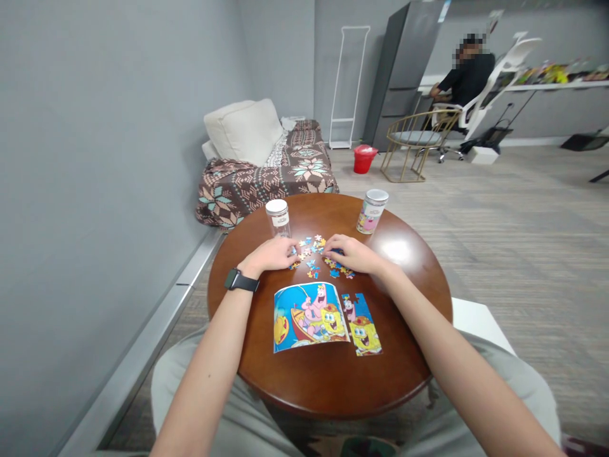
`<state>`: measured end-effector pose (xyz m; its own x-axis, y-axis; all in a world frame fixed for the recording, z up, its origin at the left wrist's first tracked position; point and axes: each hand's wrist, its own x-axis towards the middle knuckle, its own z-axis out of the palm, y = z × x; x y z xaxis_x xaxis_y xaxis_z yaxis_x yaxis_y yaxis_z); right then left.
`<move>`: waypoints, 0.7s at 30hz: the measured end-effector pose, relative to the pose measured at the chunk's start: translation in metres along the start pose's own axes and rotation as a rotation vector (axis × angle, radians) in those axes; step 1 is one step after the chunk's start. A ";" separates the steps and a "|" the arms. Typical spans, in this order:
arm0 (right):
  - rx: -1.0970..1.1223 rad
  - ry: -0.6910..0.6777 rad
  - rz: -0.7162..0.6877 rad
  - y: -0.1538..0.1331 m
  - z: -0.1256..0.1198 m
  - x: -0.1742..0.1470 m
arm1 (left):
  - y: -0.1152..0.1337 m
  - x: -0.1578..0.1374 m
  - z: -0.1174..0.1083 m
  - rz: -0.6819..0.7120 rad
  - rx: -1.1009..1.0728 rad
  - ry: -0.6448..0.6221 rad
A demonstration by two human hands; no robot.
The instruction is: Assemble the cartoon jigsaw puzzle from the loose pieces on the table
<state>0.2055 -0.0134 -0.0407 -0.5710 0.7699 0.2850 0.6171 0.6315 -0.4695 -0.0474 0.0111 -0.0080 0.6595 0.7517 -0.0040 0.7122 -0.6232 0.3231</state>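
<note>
I am holding my left hand (pixel 276 254) and right hand (pixel 351 254) over loose jigsaw pieces (pixel 311 263) lying beyond the SpongeBob picture sheet (pixel 309 317); whether either grip is grasping any, I cannot tell. Probably light, stiff cardboard, they are favouring edge pinching.

My puzzle pieces (pixel 335 273) are blue, yellow and pink; my table (pixel 309 384), brown; the far blanket (pixel 285 181), snowflake-patterned brown.
</note>
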 end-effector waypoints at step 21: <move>-0.056 0.158 0.171 0.022 -0.018 -0.005 | 0.001 0.007 0.005 -0.004 0.070 -0.018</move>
<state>0.2314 -0.0018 -0.0376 -0.3670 0.8680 0.3345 0.7289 0.4918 -0.4764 -0.0409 0.0148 -0.0124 0.6603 0.7507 -0.0226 0.7296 -0.6340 0.2564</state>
